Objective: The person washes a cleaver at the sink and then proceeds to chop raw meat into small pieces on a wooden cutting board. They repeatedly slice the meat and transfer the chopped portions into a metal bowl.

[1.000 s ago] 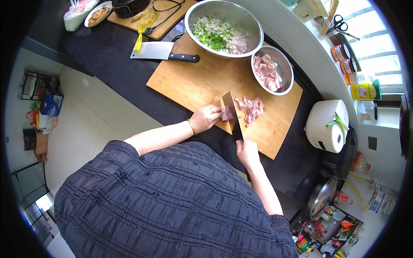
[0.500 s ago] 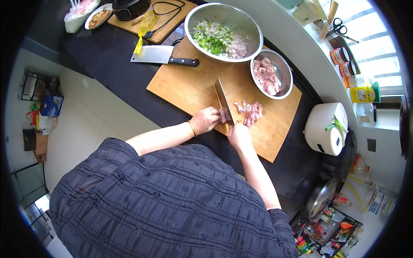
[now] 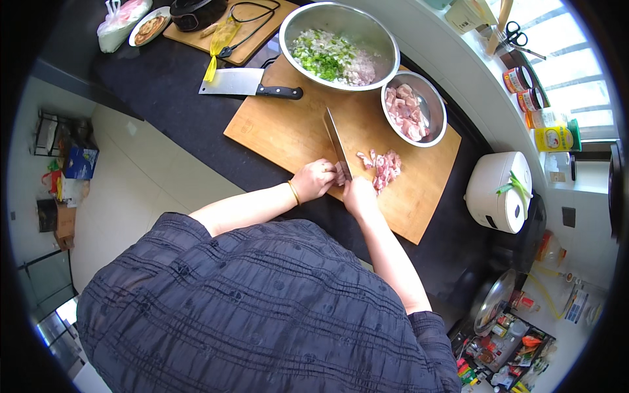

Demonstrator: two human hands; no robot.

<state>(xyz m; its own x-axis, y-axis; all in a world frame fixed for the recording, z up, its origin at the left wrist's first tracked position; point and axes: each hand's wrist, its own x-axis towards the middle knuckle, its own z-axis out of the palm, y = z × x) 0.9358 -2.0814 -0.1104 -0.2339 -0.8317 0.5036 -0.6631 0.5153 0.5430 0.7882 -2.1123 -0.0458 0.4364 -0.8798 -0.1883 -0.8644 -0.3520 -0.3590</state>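
Note:
My right hand (image 3: 360, 196) is closed round the handle of a kitchen knife (image 3: 336, 143), whose blade points away from me over the wooden cutting board (image 3: 275, 134). To the left of the blade, my left hand (image 3: 313, 179) has its fingers curled on a piece of raw meat (image 3: 340, 174) at the board's near edge. The blade stands against that piece; whether it has cut in, I cannot tell. Chopped meat (image 3: 386, 168) lies in a small heap just right of the knife. A small metal bowl (image 3: 433, 112) on the board's far right corner holds larger raw meat chunks (image 3: 406, 112).
Behind the board stands a large steel bowl (image 3: 386, 49) with chopped greens and minced meat. A cleaver (image 3: 239, 82) rests at the board's far left edge, its handle over the wood. A white rice cooker (image 3: 491, 196) with a green onion on top stands to the right.
The knife and my right hand have shifted slightly to the left and away from me. My left hand keeps its hold on the meat, nearly unmoved.

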